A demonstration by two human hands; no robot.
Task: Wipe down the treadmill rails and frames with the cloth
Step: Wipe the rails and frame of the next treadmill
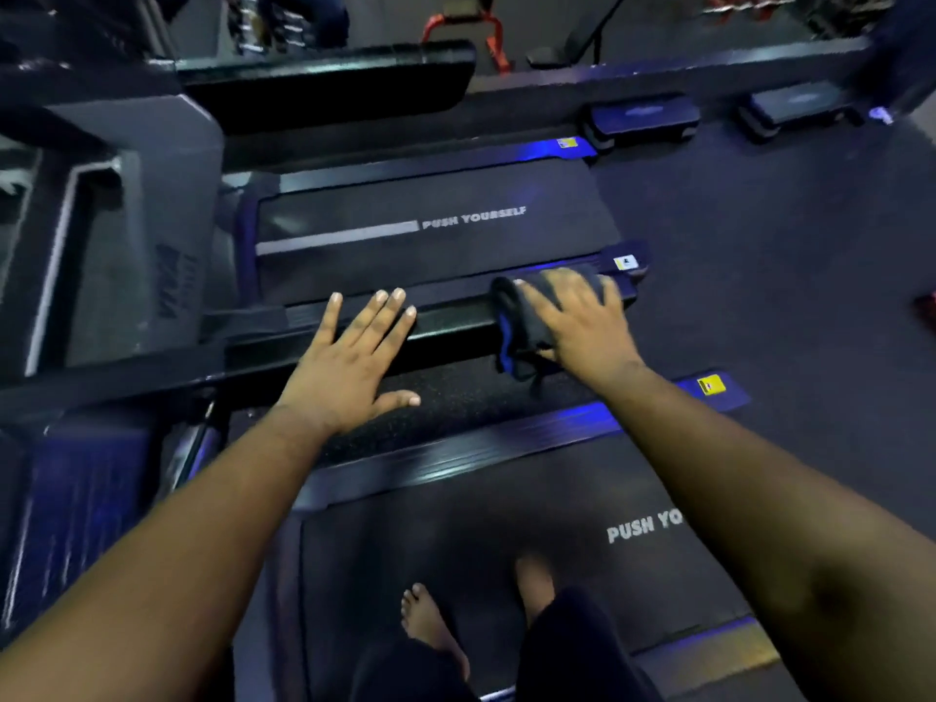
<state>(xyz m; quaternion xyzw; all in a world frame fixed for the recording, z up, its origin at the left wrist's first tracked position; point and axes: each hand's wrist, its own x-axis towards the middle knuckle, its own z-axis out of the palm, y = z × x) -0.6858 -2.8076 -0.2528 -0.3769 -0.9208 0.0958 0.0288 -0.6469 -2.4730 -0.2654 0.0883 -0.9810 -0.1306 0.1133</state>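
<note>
the cloth (527, 316) is looking like soft dark fabric with a blue edge, bunched and matt. the side rail (451, 324) under it is showing glossy black, ribbed, probably plastic. the belt (435, 245) is looking matt and finely textured, and the floor (759, 235) is coming across as speckled rubber

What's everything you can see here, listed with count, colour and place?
Treadmill belt: two, black, PUSH YOURSELF lettering; one ahead, one underfoot.
Side rail: one, black, between belts, under both hands.
Cloth: one, dark with blue edge, on rail's right end.
Step platforms: two, dark, far floor.
Red frame: one, top centre.
Left hand: flat on rail.
Right hand: pressing cloth.
Bare feet: two, on near belt.
</note>
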